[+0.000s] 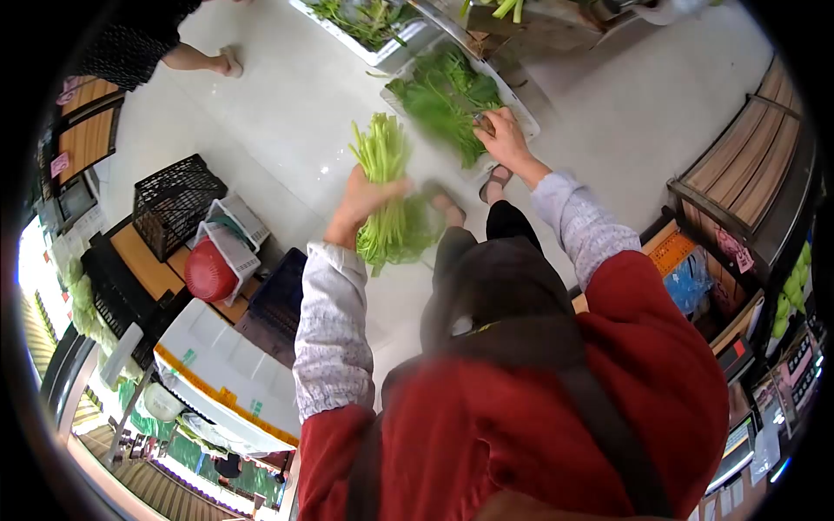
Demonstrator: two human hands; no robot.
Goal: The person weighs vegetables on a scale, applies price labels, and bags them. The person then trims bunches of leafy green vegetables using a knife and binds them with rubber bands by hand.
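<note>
2 hands (365, 196) (506, 141) forward, well apart

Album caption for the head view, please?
Left hand gripping a bunch of green stalks, right hand near leafy greens.

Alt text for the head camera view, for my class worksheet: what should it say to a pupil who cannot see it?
A person's left hand grips a bundle of green stalks, while the right hand is over a white crate of leafy greens. On the picture's left are a black crate and a white box.
</note>
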